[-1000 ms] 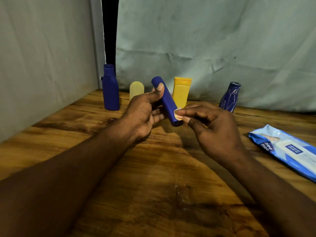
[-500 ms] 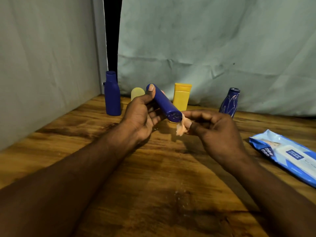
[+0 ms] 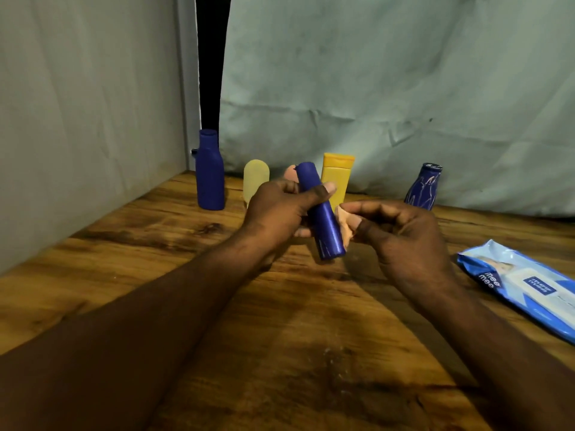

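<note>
Holding a dark blue cylindrical plastic tube [image 3: 323, 219] in the left grip [image 3: 280, 209], smack in the middle of the frame, with fingers and thumb clenched round its upper half. Tilted a little, far end up top, near end lower and slightly to the right, up off the wooden desk [image 3: 280, 321]. Pinching a small crumpled peach-coloured wipe [image 3: 347, 227] in the right grip [image 3: 404, 237], just right of centre, pressed right up against the tube's right side. Lined up further back across the middle of the frame, left to right: a tall dark blue plastic bottle [image 3: 210, 178], a pale yellow rounded container [image 3: 255, 178], an orange-yellow flat-topped tube [image 3: 337, 174] and a small dark blue bottle with pale squiggles [image 3: 423, 188]. Also spotting a flat blue-and-white pack of wipes [image 3: 525, 287] lying at the right edge, plus a wrinkled grey-green cloth backdrop [image 3: 404, 88] filling the top.
</note>
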